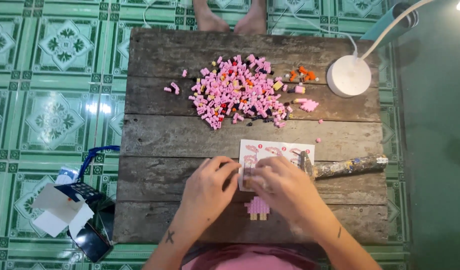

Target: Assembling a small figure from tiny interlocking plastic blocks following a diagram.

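Pink brick model (pixel 258 208) on wooden table (pixel 190 137), left hand (pixel 210 187) and right hand (pixel 282 187) pinching unseen piece, grip unclear

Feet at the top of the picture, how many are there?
2. The left foot and the right foot stand side by side on the green tiles, just beyond the wooden table's far edge.

Mostly pink bricks in the pile (pixel 237 92), flecked with black, orange, yellow and red. Orange and white bits (pixel 301 75) just off it. White round lamp base (pixel 349 76). Grey, weathered wooden counter (pixel 180 137). Green floor tiles (pixel 55 107), pale floral pattern. Small pink-and-tan brick figure (pixel 258 208).
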